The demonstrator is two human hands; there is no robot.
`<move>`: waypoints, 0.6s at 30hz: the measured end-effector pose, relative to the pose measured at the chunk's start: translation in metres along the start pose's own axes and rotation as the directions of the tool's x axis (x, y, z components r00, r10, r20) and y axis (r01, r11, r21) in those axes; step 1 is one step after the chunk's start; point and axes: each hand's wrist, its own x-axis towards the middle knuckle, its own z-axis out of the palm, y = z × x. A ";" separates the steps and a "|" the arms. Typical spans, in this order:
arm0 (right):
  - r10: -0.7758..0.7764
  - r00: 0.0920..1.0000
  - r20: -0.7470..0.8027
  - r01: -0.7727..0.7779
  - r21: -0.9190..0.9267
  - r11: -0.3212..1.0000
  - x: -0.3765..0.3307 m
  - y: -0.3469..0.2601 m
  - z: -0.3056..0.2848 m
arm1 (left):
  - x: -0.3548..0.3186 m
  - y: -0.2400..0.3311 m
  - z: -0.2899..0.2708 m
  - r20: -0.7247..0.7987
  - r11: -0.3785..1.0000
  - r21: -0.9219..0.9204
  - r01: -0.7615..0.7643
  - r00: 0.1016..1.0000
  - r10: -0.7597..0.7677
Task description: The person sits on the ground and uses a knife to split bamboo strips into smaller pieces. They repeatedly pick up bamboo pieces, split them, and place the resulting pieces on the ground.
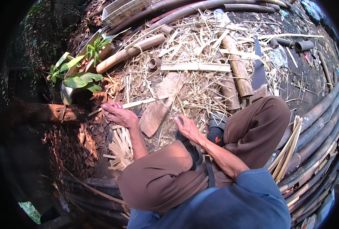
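While bamboo poles (322, 110) curve along the right side, a wooden slab (153, 119) lies just ahead, probably placed as a firm base. A pale bamboo strip (148, 100) extends over it, gripped in the left hand (119, 114), presumably for steadiness; that hand covers part of it. The right hand (188, 128) is closed round a dark handle (181, 120), mostly hiding it. The thin blade (171, 111) seems faint, its tip hard to make out.
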 end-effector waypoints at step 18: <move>-0.002 0.999 -0.041 -0.003 -0.112 0.994 -0.001 0.051 0.007 | -0.002 0.004 0.012 -0.057 0.983 0.184 -0.021 0.998 0.032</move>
